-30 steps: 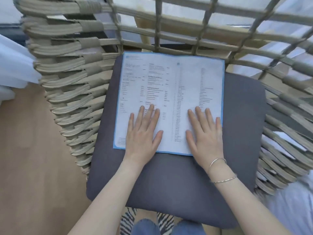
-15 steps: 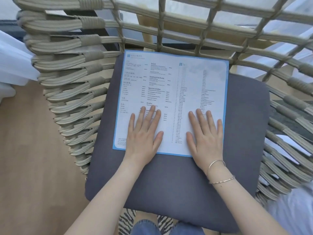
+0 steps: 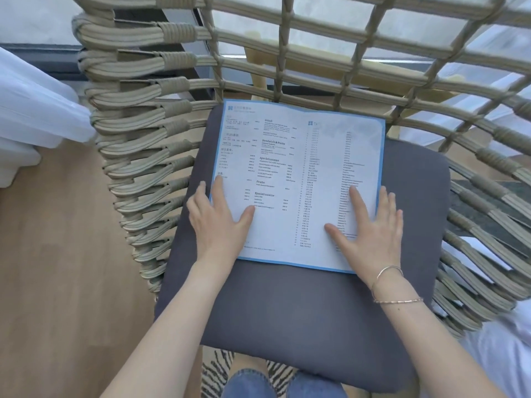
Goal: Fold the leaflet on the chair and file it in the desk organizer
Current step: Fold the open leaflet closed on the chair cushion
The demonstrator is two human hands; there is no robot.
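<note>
A white leaflet [image 3: 296,173] with a blue border and printed menu text lies unfolded on the dark grey seat cushion [image 3: 301,308] of a woven rattan chair [image 3: 143,139]. A crease runs down its middle. My left hand [image 3: 219,222] rests flat across the leaflet's near left edge, fingers spread, partly on the cushion. Over at the near right edge, my right hand [image 3: 370,228] lies flat too, fingers spread, with two bracelets on its wrist. Neither hand grips the paper. No desk organizer is in view.
The chair's woven sides and lattice back [image 3: 287,53] curve around the cushion. White curtain fabric [image 3: 34,116] hangs at the left over a wooden floor [image 3: 57,282]. My knees in blue jeans [image 3: 258,383] and a striped rug show below the seat.
Both hands have slid apart from the leaflet's middle toward its left and right edges. The view has shifted slightly, so the leaflet sits further right.
</note>
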